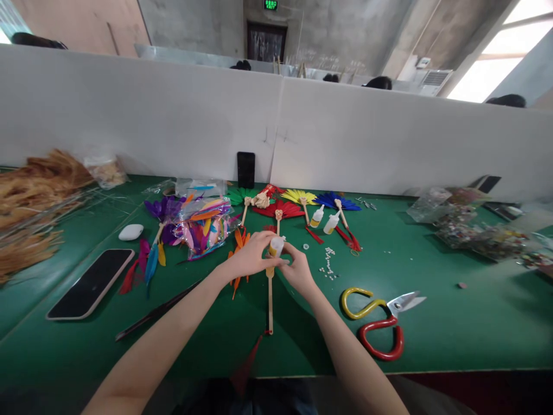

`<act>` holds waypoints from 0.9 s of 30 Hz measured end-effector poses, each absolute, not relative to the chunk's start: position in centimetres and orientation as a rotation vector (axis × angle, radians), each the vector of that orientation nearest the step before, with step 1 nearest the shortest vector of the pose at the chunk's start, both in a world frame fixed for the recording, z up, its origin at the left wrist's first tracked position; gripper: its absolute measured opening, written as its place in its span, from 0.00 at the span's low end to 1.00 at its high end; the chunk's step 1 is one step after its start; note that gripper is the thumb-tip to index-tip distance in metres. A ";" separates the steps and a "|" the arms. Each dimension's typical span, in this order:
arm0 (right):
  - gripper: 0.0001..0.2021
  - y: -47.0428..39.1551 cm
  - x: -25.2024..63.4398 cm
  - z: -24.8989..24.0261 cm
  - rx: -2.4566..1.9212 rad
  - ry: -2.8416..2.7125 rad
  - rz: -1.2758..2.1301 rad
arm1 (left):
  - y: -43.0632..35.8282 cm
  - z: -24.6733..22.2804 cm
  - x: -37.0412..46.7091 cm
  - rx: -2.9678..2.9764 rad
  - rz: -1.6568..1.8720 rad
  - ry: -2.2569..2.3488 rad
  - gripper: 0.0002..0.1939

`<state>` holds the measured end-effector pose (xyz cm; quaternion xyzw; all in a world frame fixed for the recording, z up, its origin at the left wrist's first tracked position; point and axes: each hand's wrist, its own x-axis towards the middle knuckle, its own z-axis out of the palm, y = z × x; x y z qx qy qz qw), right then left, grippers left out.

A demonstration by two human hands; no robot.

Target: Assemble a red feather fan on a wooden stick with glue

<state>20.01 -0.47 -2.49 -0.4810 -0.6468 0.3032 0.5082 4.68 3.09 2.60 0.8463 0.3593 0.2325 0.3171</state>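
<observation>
My left hand is closed around a small white glue bottle with a yellowish label, its nozzle pointing up. My right hand pinches at the bottle's right side, its thumb meeting the left fingertips. Directly below lies a fan with orange feathers, a wooden handle and a red tassel hanging toward the table's front edge. My hands hide much of this fan's middle. Small white beads are scattered right of my hands, near a small round white piece.
Behind my hands lie finished-looking red, yellow and blue feather fans and two more glue bottles. Scissors lie right; tweezers, a phone and bagged feathers left. A white partition borders the back.
</observation>
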 end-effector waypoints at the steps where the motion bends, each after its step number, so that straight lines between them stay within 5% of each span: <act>1: 0.12 -0.4 20.0 -2.5 -1.160 -1.553 0.735 | 3.1 2.5 4.8 2.198 0.609 0.927 0.24; 27: 0.14 -0.6 20.0 -2.5 -1.250 -1.580 0.689 | 3.4 0.3 5.4 2.098 0.822 0.917 0.16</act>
